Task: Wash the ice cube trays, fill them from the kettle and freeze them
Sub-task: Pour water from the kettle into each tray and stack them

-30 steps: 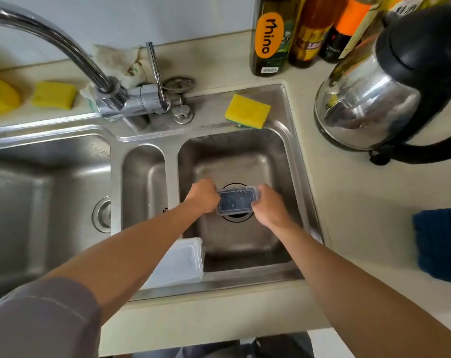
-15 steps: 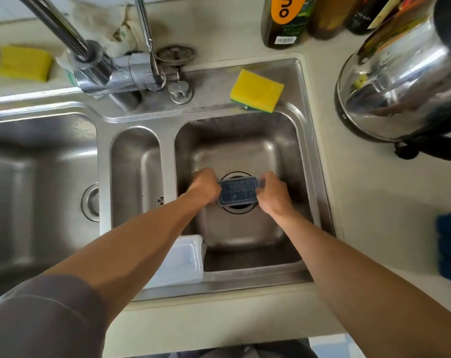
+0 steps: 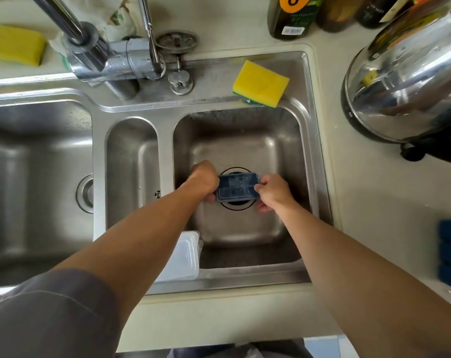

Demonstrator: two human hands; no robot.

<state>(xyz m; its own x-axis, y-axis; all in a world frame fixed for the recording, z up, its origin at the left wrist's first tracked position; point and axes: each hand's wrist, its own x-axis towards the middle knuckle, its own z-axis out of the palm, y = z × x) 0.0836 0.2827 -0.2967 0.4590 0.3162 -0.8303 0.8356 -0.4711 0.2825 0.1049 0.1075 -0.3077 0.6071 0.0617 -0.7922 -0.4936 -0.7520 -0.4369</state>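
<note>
A small dark blue ice cube tray (image 3: 236, 188) with a clear lid is held low over the drain of the right sink basin (image 3: 245, 140). My left hand (image 3: 203, 180) grips its left end, fingers curled round it. The tray's right end is pinched by my right hand (image 3: 272, 193). A steel kettle (image 3: 410, 73) with a black handle stands on the counter at the right. A clear plastic tray or lid (image 3: 183, 257) lies at the front edge between the basins, partly hidden by my left forearm.
A chrome tap (image 3: 110, 58) stands behind the basins, its spout running off to the upper left. One yellow sponge (image 3: 260, 83) lies on the sink rim, another yellow sponge (image 3: 15, 47) at far left. Bottles (image 3: 291, 16) line the back. A blue cloth (image 3: 450, 251) lies at right.
The camera has dipped and moved closer to the sink. Both hands stay on the blue tray over the drain; my right hand has shifted its hold slightly on the tray's right end.
</note>
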